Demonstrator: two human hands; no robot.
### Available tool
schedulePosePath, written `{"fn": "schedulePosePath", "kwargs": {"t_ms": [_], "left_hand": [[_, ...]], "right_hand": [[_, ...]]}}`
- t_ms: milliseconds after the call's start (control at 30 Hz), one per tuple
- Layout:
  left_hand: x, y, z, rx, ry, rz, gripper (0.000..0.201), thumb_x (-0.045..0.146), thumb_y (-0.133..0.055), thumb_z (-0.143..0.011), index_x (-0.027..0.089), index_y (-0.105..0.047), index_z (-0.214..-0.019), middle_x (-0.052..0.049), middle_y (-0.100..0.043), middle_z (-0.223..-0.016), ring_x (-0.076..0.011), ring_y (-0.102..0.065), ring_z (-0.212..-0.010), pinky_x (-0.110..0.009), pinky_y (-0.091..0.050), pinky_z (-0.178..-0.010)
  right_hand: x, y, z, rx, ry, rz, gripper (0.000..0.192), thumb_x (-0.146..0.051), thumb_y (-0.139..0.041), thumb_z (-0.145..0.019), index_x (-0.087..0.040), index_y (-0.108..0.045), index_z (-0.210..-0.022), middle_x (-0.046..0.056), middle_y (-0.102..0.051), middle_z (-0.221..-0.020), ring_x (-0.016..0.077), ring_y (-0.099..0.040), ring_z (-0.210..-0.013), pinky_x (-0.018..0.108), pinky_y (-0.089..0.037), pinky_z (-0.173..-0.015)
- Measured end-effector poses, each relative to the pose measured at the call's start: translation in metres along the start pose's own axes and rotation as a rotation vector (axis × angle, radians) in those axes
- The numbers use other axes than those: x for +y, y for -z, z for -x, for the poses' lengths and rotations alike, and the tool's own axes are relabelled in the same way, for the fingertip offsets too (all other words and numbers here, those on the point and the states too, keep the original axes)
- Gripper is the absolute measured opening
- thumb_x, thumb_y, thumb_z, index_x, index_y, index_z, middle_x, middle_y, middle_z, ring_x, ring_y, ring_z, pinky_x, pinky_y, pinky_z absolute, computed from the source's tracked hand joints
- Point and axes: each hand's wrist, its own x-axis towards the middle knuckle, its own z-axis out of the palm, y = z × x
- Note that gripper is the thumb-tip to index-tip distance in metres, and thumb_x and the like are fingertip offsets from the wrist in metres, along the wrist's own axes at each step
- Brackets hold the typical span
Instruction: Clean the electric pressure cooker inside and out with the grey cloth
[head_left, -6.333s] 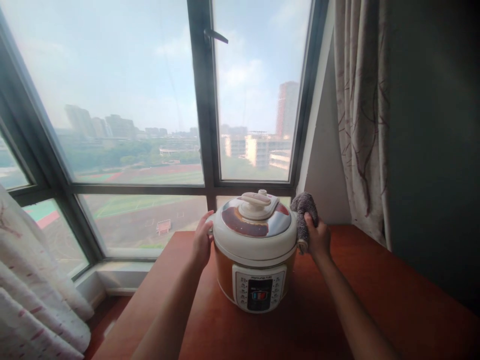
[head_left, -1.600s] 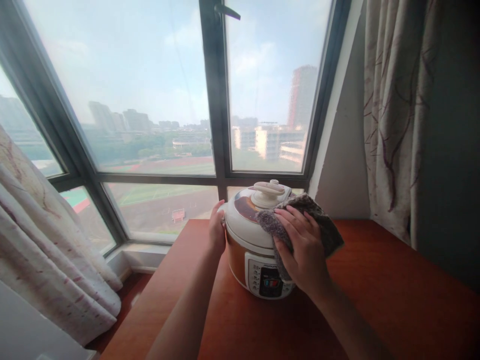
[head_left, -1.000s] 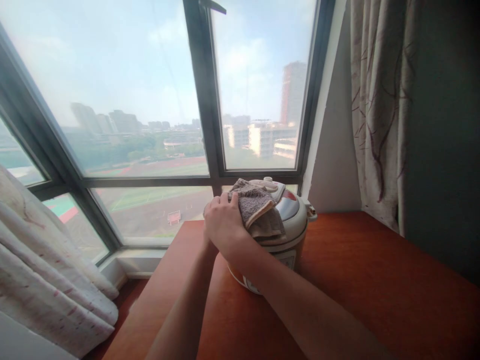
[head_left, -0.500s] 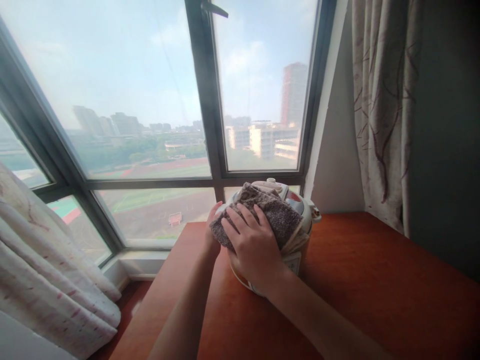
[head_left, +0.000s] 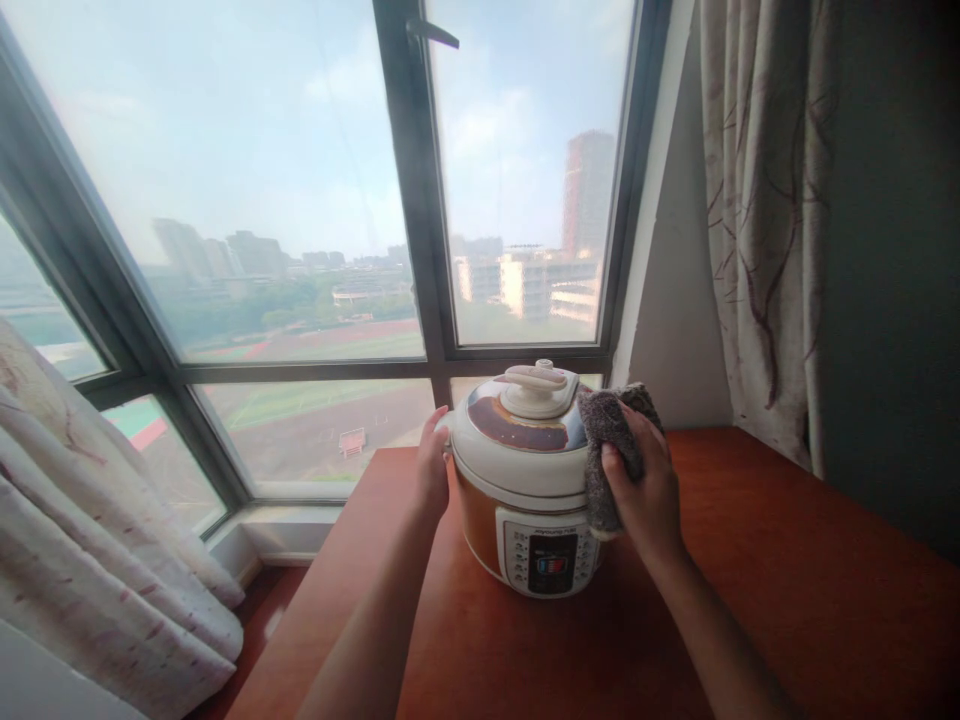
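Now I see the cloth [head_left: 598,485] at the right side of the cooker [head_left: 517,478]; half a second ago it lay across the lid's [head_left: 517,432] near left part, hiding most of the panel [head_left: 553,562], now uncovered. My right hand [head_left: 651,485] clutches it bunched; my left hand [head_left: 433,465] grips the left handle [head_left: 447,430]. I count one cooker, one cloth, one table [head_left: 750,590] beneath, two curtains: left curtain [head_left: 97,560], right curtain [head_left: 765,230]

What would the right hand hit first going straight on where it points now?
Likely the cooker, on its right side, through the grey cloth in the right hand. The cloth looks up against it, but depth there is unclear.
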Motion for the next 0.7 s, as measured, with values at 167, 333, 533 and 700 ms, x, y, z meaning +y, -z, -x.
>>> {"fn": "schedulePosePath", "kwargs": {"t_ms": [167, 333, 533, 700], "left_hand": [[0.002, -0.007, -0.001, 0.030, -0.008, 0.040, 0.053, 0.041, -0.059, -0.078, 0.023, -0.057, -0.128, -0.004, -0.067, -0.105, -0.0212, -0.060, -0.092, -0.030, -0.045, -0.079], [0.004, -0.012, -0.001, 0.077, -0.013, 0.112, 0.052, 0.038, -0.060, -0.076, 0.020, -0.058, -0.125, -0.006, -0.066, -0.112, -0.0220, -0.061, -0.097, -0.030, -0.046, -0.080], [0.003, -0.013, 0.001, 0.074, -0.004, 0.109, 0.054, 0.038, -0.060, -0.076, 0.021, -0.057, -0.127, -0.004, -0.066, -0.107, -0.0189, -0.060, -0.089, -0.028, -0.045, -0.076], [0.000, -0.009, -0.001, 0.054, -0.029, 0.024, 0.056, 0.042, -0.058, -0.078, 0.021, -0.056, -0.131, -0.004, -0.067, -0.104, -0.0187, -0.060, -0.084, -0.027, -0.044, -0.072]], "right_hand": [[0.033, -0.008, -0.047, -0.135, -0.210, -0.075, 0.045, -0.044, -0.053, -0.084, -0.018, -0.068, -0.117, 0.011, -0.068, -0.123, 0.0291, -0.057, -0.120, 0.045, -0.041, -0.107], [0.047, -0.023, -0.102, -0.450, -0.377, 0.007, 0.037, -0.042, -0.052, -0.083, -0.016, -0.072, -0.098, 0.008, -0.074, -0.093, 0.0238, -0.067, -0.085, 0.030, -0.051, -0.073], [0.047, -0.041, -0.135, -0.577, -0.328, 0.073, 0.031, -0.035, -0.053, -0.083, -0.014, -0.074, -0.092, 0.008, -0.075, -0.090, 0.0213, -0.067, -0.079, 0.026, -0.048, -0.067], [0.041, -0.033, -0.125, -0.585, -0.278, 0.193, 0.037, -0.040, -0.054, -0.086, -0.018, -0.073, -0.109, 0.014, -0.073, -0.111, 0.0292, -0.066, -0.100, 0.034, -0.048, -0.083]]}}
